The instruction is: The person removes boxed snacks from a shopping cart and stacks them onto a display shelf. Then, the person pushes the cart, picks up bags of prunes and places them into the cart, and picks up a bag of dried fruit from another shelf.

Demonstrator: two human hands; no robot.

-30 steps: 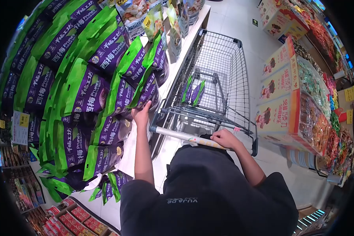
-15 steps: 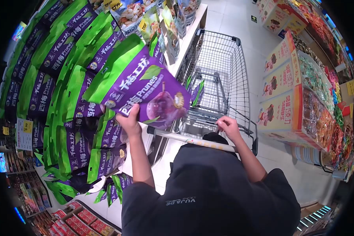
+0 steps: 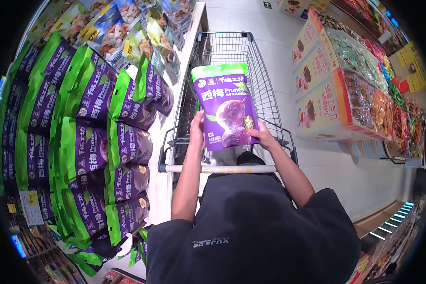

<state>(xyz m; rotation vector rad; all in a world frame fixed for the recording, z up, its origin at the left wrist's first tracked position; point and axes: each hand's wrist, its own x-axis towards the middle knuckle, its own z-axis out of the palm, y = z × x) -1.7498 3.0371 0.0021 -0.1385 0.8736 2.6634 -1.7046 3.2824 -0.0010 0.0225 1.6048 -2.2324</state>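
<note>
A purple and green bag of prunes [image 3: 228,106] is held upright above the shopping cart [image 3: 265,80], its printed front facing me. My left hand [image 3: 198,128] grips the bag's lower left edge, with the fingers partly hidden behind it. On the lower right corner, my right hand [image 3: 265,136] is closed with the thumb over the front. The cart's handle [image 3: 222,168] runs across below both hands, and neither one touches it. Much of the basket is hidden behind the bag.
Rows of matching prune bags [image 3: 91,146] fill the shelf on the left. Nut packets [image 3: 113,35] stand beyond them. On the right are printed cartons [image 3: 317,111] and a display of wrapped sweets [image 3: 364,97]. A price tag [image 3: 31,208] hangs at the lower left.
The prune bag has swung from the left shelf side to over the cart and turned upright. My right hand has moved from near the handle onto the bag. My view has shifted.
</note>
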